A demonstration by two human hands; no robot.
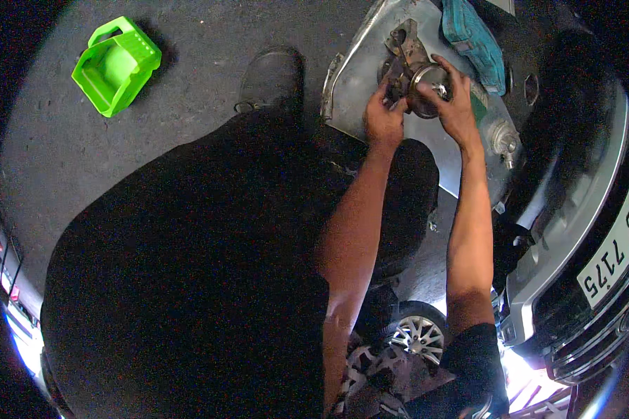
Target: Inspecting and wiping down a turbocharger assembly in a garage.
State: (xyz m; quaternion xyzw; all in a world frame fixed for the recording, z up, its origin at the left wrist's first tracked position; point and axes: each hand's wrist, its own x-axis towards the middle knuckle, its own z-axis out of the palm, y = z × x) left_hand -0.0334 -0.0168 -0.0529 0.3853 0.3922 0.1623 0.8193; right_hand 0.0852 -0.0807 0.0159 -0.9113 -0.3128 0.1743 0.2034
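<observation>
Because the right grip [460, 106] clasps a round metal housing [433, 78] and the left grip [385, 120] pinches a dark metal piece [397, 72] beside it, loosened fingertips could drop either onto the sheet-metal panel [360, 78] below both grips.

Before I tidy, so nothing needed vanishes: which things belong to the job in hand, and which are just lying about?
Likely the job's:
round metal part, in the right grip
dark metal piece, at the left grip
grey panel beneath

Seemingly lying about:
green container
teal bundle
silvery fitting (could belong)
</observation>
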